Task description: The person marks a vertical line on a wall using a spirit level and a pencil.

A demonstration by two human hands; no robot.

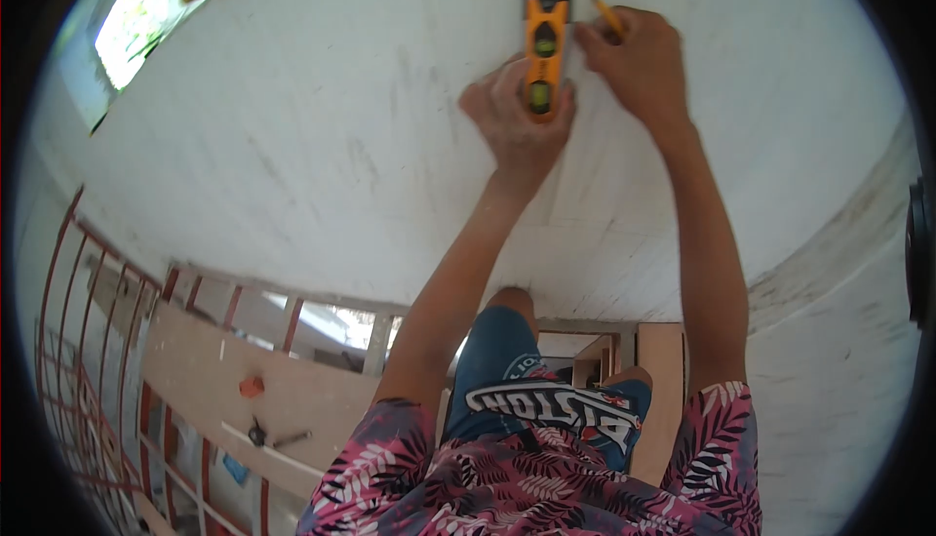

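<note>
My left hand (pixel 512 117) presses a short orange spirit level (pixel 544 48) flat against the white plastered wall (pixel 322 126); the level stands upright with two green vials showing. Just right of it, my right hand (pixel 639 58) grips a yellow pencil (pixel 606 15), its tip at the level's right edge near the top. Both arms reach forward and up from a pink leaf-patterned shirt.
Below, my knees in blue printed shorts rest on wooden planks (pixel 663 380). At lower left a plywood board (pixel 234 380) lies on red metal scaffold rails (pixel 68 341), carrying a small orange object (pixel 252 387) and a dark tool (pixel 259 433). A bright opening (pixel 146 0) shows at upper left.
</note>
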